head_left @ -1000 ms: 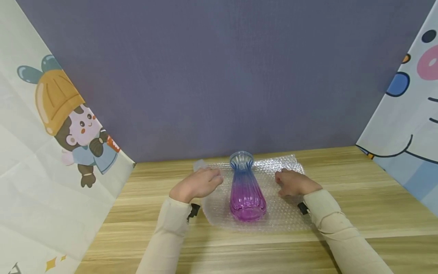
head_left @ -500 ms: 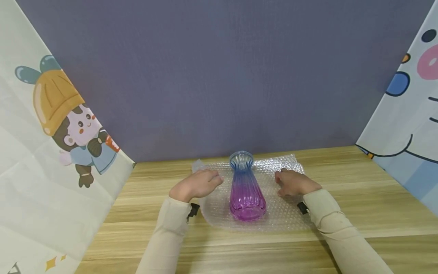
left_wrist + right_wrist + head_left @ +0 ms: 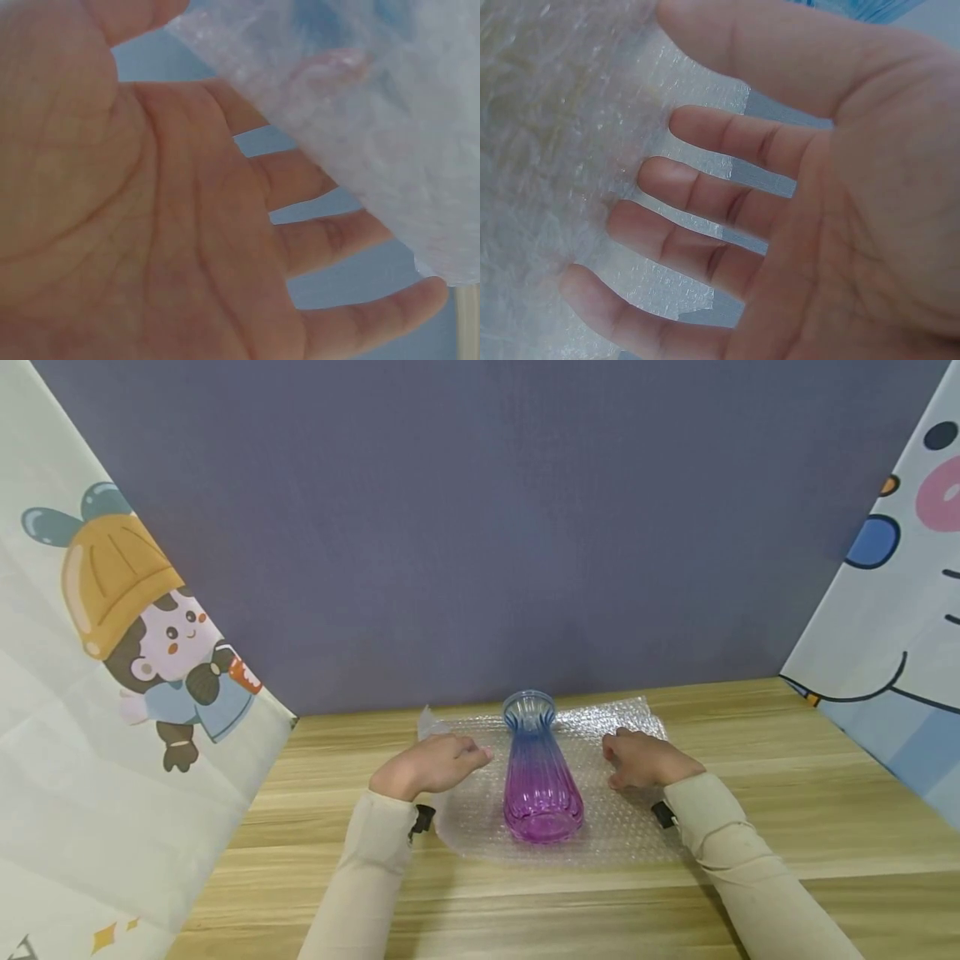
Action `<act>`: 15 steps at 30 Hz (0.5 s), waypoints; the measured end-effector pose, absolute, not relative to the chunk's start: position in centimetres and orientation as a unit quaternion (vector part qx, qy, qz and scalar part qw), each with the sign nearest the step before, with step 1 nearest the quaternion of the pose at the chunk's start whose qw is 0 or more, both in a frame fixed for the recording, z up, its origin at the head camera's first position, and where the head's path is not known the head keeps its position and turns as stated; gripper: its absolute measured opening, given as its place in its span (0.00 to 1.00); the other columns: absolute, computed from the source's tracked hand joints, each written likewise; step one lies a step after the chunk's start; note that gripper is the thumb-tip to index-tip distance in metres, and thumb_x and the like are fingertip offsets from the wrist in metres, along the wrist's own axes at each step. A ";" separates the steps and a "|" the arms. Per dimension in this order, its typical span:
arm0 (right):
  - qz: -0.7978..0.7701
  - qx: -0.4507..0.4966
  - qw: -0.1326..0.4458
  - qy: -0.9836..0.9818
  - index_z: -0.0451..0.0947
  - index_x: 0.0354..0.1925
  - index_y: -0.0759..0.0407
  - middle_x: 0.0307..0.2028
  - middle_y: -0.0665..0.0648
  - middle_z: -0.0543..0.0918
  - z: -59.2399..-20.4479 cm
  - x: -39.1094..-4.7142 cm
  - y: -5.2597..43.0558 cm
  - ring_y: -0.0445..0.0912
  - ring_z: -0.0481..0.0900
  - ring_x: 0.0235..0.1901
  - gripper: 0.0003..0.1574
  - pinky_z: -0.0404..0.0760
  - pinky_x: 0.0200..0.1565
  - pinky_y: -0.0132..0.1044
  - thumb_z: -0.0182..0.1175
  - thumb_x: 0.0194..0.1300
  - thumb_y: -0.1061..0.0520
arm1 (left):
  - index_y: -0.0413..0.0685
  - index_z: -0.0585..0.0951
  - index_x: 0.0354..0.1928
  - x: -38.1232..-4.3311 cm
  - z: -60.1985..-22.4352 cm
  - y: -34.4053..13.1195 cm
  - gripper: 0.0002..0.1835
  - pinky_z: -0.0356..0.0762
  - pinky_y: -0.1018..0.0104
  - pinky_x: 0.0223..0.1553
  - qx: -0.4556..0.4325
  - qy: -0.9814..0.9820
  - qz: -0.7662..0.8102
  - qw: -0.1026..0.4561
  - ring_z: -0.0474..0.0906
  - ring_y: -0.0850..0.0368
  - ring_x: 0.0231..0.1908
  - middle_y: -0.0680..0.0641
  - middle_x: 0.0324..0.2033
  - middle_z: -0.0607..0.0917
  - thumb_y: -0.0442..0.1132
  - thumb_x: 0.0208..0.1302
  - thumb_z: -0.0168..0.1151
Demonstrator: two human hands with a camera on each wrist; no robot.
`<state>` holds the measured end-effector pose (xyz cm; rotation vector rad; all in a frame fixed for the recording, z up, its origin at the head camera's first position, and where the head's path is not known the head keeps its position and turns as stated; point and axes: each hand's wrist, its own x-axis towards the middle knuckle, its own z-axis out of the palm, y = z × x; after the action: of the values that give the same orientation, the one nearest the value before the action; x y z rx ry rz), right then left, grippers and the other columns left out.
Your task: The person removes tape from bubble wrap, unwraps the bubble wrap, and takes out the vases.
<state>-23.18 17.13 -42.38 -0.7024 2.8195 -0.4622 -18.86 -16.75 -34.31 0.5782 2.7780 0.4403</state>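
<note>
A fluted glass vase (image 3: 543, 785), blue at the neck and purple at the base, lies on a sheet of bubble wrap (image 3: 480, 835) in the head view. My left hand (image 3: 429, 766) is at the sheet's left side, beside the vase. In the left wrist view its fingers are straight, and a flap of the bubble wrap (image 3: 405, 142) hides some fingertips; the thumb tip is cut off. My right hand (image 3: 647, 758) rests on the sheet's right side. The right wrist view shows its spread fingertips (image 3: 660, 176) and thumb touching the bubble wrap (image 3: 547, 135).
Both hands work over a wood-grain table (image 3: 517, 910). Behind it rises a dark blue-grey panel (image 3: 480, 527). White cartoon-printed sheets stand at the left (image 3: 75, 760) and right (image 3: 892, 635). A small black device (image 3: 422, 820) shows at the left wrist.
The wrap's left edge has spread a little outward to the left, and its far left corner has tipped up. My left thumb and forefinger have shifted slightly. The vase and right hand stay put.
</note>
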 end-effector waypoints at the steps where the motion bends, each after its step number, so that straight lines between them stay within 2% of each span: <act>1: -0.156 -0.237 0.100 0.954 0.78 0.46 0.62 0.39 0.56 0.79 -42.4 -23.2 17.1 0.49 0.78 0.38 0.24 0.84 0.41 0.48 0.75 0.54 0.55 | 0.46 0.79 0.66 -18.9 -34.3 -16.8 0.30 0.69 0.48 0.73 0.195 0.959 0.151 0.136 0.73 0.44 0.69 0.44 0.65 0.81 0.59 0.80 0.43; 4: -0.155 -0.238 0.100 0.954 0.78 0.46 0.62 0.39 0.56 0.79 -42.4 -23.2 17.2 0.49 0.78 0.38 0.24 0.84 0.41 0.48 0.75 0.54 0.55 | 0.49 0.79 0.65 -18.8 -34.4 -16.8 0.29 0.71 0.47 0.71 0.180 0.961 0.153 0.143 0.73 0.44 0.69 0.46 0.65 0.81 0.60 0.78 0.46; 10: -0.149 -0.240 0.098 0.954 0.78 0.45 0.62 0.39 0.56 0.80 -42.5 -23.3 17.2 0.50 0.78 0.38 0.23 0.84 0.41 0.48 0.75 0.54 0.55 | 0.52 0.78 0.66 -18.7 -34.4 -17.0 0.28 0.71 0.45 0.71 0.159 0.962 0.157 0.158 0.73 0.44 0.69 0.46 0.67 0.80 0.57 0.71 0.58; 15: -0.146 -0.241 0.096 0.954 0.77 0.44 0.61 0.39 0.56 0.80 -42.5 -23.3 17.2 0.49 0.79 0.38 0.22 0.84 0.42 0.48 0.75 0.55 0.55 | 0.53 0.77 0.67 -18.8 -34.6 -17.2 0.29 0.71 0.45 0.71 0.146 0.962 0.163 0.165 0.74 0.44 0.69 0.46 0.67 0.80 0.56 0.68 0.63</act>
<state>-23.31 17.23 -42.47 -0.7155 2.8282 -0.4337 -18.80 -17.24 -34.56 0.4152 2.7397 0.4631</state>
